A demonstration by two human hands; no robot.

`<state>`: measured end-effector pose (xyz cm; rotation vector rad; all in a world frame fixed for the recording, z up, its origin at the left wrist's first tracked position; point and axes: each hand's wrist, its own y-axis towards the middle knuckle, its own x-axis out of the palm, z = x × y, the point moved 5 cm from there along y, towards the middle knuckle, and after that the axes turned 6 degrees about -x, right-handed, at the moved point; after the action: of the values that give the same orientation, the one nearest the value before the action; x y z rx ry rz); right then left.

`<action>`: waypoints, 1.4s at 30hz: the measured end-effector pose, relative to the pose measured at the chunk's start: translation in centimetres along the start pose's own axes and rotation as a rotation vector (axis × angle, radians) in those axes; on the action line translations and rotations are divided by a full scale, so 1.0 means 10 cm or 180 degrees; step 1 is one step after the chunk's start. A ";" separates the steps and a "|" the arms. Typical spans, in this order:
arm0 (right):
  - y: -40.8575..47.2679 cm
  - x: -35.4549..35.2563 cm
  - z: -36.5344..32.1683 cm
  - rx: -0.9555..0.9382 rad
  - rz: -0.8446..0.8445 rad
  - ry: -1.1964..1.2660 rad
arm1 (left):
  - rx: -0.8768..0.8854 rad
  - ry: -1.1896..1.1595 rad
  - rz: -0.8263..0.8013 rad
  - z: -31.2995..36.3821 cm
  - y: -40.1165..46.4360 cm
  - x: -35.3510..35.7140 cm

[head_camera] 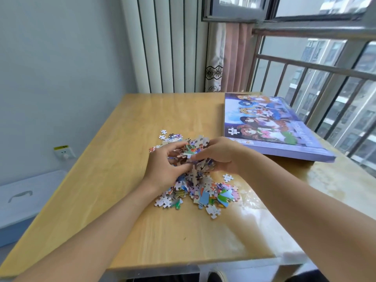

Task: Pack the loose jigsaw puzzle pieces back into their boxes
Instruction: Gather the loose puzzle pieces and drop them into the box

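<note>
A room in a high-rise flat, seen from a wooden table (126, 139) pushed against a barred window (317, 58). Beyond the railing (305, 66) stand other apartment blocks (350, 110), level with the viewer, which puts the room several floors up. A pink curtain (234, 58) with a patterned lace edge hangs in the corner beside a ribbed white panel (168, 43). A wall socket (64, 152) sits low on the plain pale wall (61, 68), and a white storage box (22, 198) rests on the floor below it. A jigsaw box (270, 125) and loose pieces (203, 190) on the table suggest a domestic setting.
</note>
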<state>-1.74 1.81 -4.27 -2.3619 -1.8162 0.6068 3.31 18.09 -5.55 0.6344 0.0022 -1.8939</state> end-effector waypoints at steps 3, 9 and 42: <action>-0.03 0.04 0.02 0.0050 -0.0101 0.0482 | 0.0173 0.0142 0.0030 0.03 0.05 -0.08; 0.20 0.05 0.24 0.0071 -0.0062 0.0682 | 0.0388 0.0299 -0.0328 0.09 0.05 -0.05; -0.72 -1.31 0.64 0.0120 0.0566 0.2155 | 0.0904 0.1126 -0.0242 0.87 0.94 0.92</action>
<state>-13.40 -9.55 -4.58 -2.3121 -1.2911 -0.1492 5.24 3.75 0.68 1.1718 -0.0155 -1.8464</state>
